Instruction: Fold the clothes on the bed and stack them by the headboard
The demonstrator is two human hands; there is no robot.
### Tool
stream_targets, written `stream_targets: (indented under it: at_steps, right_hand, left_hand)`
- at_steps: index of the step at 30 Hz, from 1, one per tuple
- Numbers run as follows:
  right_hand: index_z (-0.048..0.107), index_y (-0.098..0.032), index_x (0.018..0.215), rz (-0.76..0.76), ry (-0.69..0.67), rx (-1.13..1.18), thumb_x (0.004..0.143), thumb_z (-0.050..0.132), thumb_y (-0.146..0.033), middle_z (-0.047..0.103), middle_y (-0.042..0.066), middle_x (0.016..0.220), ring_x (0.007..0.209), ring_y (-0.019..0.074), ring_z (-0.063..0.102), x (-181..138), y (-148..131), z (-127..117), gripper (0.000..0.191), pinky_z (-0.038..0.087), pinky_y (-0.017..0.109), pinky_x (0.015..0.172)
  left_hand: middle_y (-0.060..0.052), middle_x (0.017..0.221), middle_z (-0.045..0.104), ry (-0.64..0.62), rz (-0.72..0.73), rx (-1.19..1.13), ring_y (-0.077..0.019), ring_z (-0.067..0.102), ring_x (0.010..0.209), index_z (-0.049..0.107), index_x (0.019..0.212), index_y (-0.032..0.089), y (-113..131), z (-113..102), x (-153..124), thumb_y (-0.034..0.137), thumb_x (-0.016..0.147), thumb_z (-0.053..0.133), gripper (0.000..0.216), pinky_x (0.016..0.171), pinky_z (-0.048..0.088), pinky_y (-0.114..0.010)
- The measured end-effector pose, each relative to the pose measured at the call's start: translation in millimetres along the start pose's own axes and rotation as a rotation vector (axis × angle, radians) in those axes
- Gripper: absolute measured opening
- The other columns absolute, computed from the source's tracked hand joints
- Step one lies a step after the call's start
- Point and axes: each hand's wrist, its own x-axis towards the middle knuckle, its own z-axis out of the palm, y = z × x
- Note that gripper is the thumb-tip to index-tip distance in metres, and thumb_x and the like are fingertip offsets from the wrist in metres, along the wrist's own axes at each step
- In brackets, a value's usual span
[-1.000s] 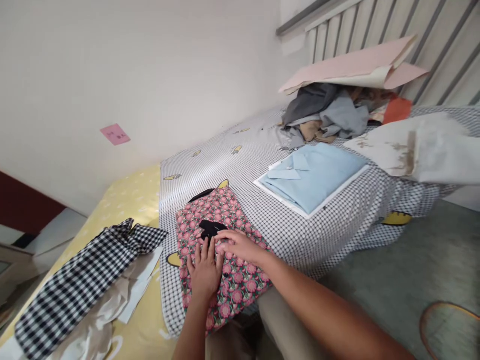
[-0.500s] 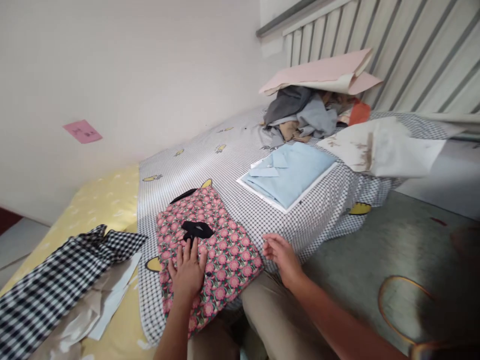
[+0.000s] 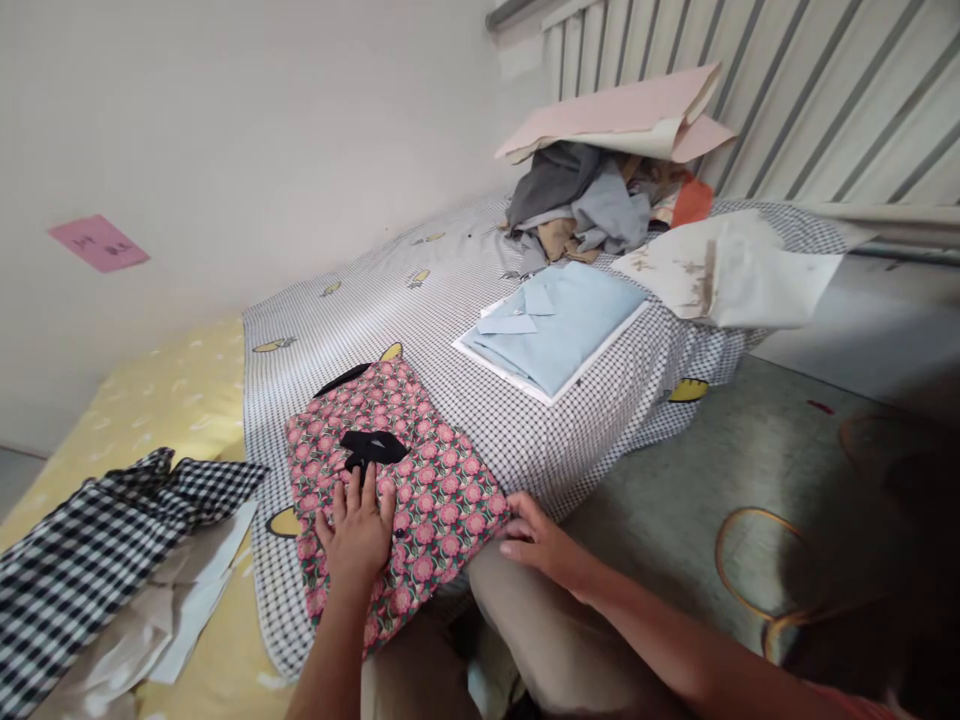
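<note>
- Left hand (image 3: 357,533): spread flat on garment (image 3: 444,485), grasping nothing.
- Right hand (image 3: 547,545): half-curled at its edge; grip unclear.
- Risk: uneven pulling could crease it.

place: home or garment workroom, unclear; checked bedding (image 3: 352,320); folded floral shirt (image 3: 424,490)

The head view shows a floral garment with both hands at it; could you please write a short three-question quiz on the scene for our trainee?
1. How is the left hand placed on the floral garment? A: as a fist; B: with fingers spread; C: palm up.
2. True or false: the pink sheet lies on top of the crumpled cloth pile.
3. Fill in: the garment's collar is ____ in colour.

Key: 1. B; 2. true; 3. black.
</note>
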Motion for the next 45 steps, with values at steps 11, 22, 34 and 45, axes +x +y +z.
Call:
stream_targets:
  at_steps: [11,22,34,45]
  right_hand:
    - [0.059,-0.026,0.133,-0.114,-0.034,-0.200,0.082,0.068,-0.031,0.067,-0.001,0.091,0.070,0.0149,0.060,2.8,-19.4,27.8,0.052,0.051,0.029,0.069]
    - [0.051,-0.024,0.063,-0.123,0.303,-0.348,0.091,0.045,-0.067,0.054,-0.002,0.056,0.055,0.0179,0.057,22.3,-23.3,8.3,0.052,0.041,0.029,0.057]
    - [0.054,-0.026,0.074,-0.158,0.403,-0.700,0.097,0.037,-0.049,0.063,0.001,0.066,0.063,0.0202,0.061,21.8,-26.7,-16.3,0.037,0.040,0.032,0.064]
    - [0.067,-0.024,0.103,-0.260,0.419,-1.151,0.092,0.060,-0.028,0.066,0.006,0.105,0.092,0.0215,0.062,78.4,-71.3,24.0,0.014,0.042,0.030,0.075]
  left_hand:
    - [-0.006,0.168,0.032,0.031,0.000,0.028,-0.0314,0.028,0.155,0.030,0.159,0.028,2.1,1.0,-3.9,0.051,0.103,0.024,0.061,0.123,0.022,-0.063]
    - [-0.006,0.167,0.034,0.052,-0.003,0.060,-0.0315,0.031,0.153,0.032,0.158,0.027,6.1,-2.0,-6.1,0.047,0.103,0.029,0.059,0.123,0.024,-0.063]
    - [-0.005,0.165,0.036,0.074,0.000,0.086,-0.0311,0.034,0.152,0.036,0.157,0.027,7.0,-0.1,-7.9,0.049,0.102,0.029,0.059,0.122,0.026,-0.062]
    - [-0.007,0.166,0.036,0.094,0.010,0.089,-0.0307,0.034,0.152,0.038,0.156,0.028,4.1,3.3,-9.8,0.046,0.103,0.031,0.057,0.123,0.024,-0.063]
